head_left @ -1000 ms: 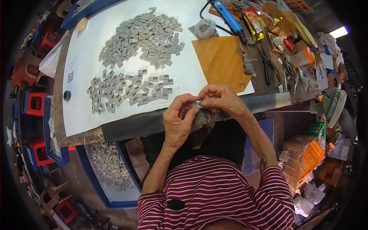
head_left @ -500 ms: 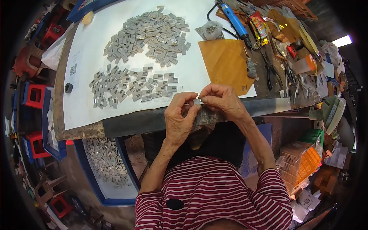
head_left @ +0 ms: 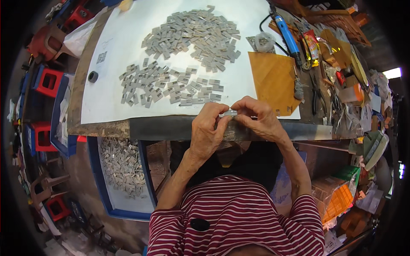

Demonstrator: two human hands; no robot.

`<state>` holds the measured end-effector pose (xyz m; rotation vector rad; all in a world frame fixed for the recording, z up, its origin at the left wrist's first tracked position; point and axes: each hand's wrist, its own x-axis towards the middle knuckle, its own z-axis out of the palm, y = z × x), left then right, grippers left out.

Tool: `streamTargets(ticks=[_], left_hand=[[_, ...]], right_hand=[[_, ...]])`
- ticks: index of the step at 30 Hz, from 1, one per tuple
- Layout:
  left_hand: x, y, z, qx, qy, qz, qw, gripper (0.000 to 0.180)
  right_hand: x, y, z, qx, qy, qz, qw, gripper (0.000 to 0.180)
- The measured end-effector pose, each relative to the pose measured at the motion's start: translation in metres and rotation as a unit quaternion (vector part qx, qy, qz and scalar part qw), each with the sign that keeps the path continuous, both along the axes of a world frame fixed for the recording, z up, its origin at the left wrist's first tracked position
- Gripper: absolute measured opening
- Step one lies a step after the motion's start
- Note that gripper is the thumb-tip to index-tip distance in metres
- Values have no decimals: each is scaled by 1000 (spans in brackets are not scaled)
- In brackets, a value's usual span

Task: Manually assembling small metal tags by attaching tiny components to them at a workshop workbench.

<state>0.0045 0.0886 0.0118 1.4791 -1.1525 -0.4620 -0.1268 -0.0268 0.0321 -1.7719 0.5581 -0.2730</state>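
Observation:
Both hands meet at the front edge of the workbench. My left hand and my right hand pinch one small grey metal piece between their fingertips, just above the bench's metal edge. On the white sheet beyond lie two spreads of several like grey pieces: a dense pile farther back and a looser scatter close to my hands.
A brown envelope lies right of the sheet, with a blue-handled tool, pliers and clutter farther right. A blue tray holding more grey pieces sits below the bench at left. Red plastic stools stand at far left.
My hands stay together on the small piece at the bench edge. The view has shifted slightly, bringing the sheet and piles lower in the picture.

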Motion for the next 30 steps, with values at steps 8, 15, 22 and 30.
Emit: streamTargets(ticks=[8,15,22,30], left_hand=[[25,18,-4,-6,-73,42,996,19],[46,21,-9,33,-76,43,996,21],[49,4,-6,15,-94,28,995,22],[65,1,34,-65,115,18,991,19]], right_hand=[[37,11,-2,-255,-45,76,963,17],[62,12,-14,-322,-62,101,939,20],[53,-12,-12,-325,-34,53,944,18],[56,-57,-33,-397,29,-44,916,13]])
